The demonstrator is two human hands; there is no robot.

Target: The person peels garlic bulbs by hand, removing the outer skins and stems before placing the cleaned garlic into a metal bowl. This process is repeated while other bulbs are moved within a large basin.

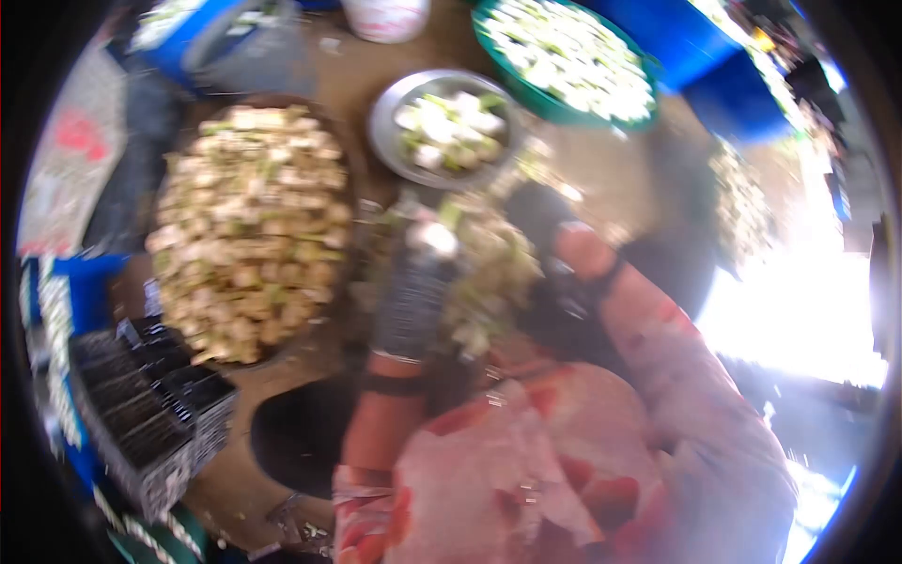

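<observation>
My left hand (412,301), in a dark glove, is closed round a white bulb vegetable (434,241) with a green stem end. To its right, my right hand (543,214), also gloved, is curled and blurred; what its fingers hold cannot be made out. Between and below both hands lies a heap of pale green peelings (484,268). Just beyond my hands stands a round metal bowl (383,141) with several white, green-ended bulbs (453,130) in it.
Left of my hands is a wide basket piled with brownish, untrimmed-looking bulbs (258,230). A green tub (564,111) of white bulbs stands at the back right, near blue containers (658,47). Black crates (155,409) sit at lower left. A white bucket (387,21) is at the back.
</observation>
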